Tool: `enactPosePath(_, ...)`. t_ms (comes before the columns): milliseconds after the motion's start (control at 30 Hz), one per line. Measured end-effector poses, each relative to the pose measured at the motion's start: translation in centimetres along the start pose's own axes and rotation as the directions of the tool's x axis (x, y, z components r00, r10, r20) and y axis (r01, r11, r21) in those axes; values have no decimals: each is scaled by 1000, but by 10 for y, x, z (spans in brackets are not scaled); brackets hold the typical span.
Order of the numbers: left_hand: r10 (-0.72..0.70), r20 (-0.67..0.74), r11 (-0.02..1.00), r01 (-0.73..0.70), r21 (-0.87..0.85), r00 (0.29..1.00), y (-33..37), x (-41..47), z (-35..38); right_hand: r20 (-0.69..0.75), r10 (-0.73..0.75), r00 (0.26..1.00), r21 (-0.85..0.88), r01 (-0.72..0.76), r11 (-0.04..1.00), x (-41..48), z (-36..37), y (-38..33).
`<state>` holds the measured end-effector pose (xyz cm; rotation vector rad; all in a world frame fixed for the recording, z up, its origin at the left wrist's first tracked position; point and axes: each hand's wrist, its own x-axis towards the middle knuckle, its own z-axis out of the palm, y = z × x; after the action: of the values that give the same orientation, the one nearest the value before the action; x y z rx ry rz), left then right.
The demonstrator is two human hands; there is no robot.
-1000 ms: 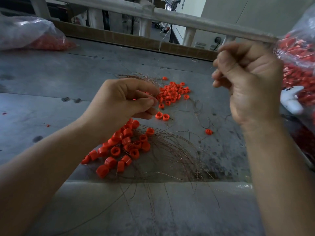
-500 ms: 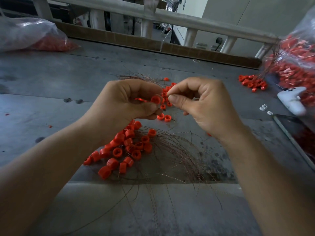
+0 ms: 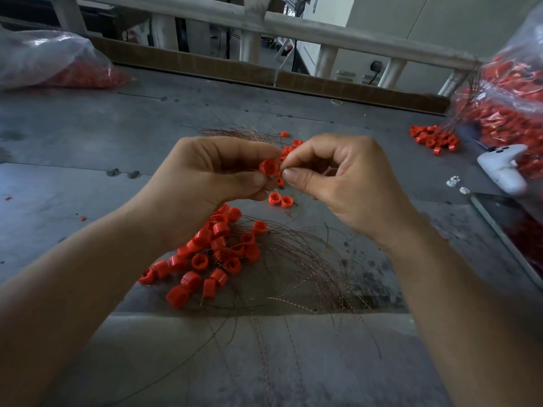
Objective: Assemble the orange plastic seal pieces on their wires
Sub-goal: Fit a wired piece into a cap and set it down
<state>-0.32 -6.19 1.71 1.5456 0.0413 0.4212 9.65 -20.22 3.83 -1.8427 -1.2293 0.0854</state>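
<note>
My left hand (image 3: 205, 183) pinches an orange seal piece (image 3: 269, 166) between thumb and fingers above the grey table (image 3: 88, 136). My right hand (image 3: 346, 183) meets it from the right, thumb and forefinger pinched together at the seal's edge; a thin wire there is too fine to make out. Below the hands lies a pile of orange seals (image 3: 211, 254) threaded on coppery wires (image 3: 308, 268). A smaller heap of loose orange pieces (image 3: 289, 148) sits just behind my fingers, and two more pieces (image 3: 280, 200) lie under them.
A clear bag of orange parts (image 3: 58, 66) lies at the far left. Another full bag (image 3: 511, 92) stands at the right, with a small orange pile (image 3: 435, 138) beside it, a white controller-like object (image 3: 504, 168) and a dark phone (image 3: 517, 233). A railing (image 3: 293, 24) runs behind.
My right hand came down from high on the right to the seal in my left hand, and it has stayed pinched there for the last half second.
</note>
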Motion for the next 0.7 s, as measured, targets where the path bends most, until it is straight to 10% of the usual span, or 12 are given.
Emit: enactPosePath(700,-35,43,996,39,-81,998,0,0,-1,-15,39,999,-47,-40,998,0,-2,1)
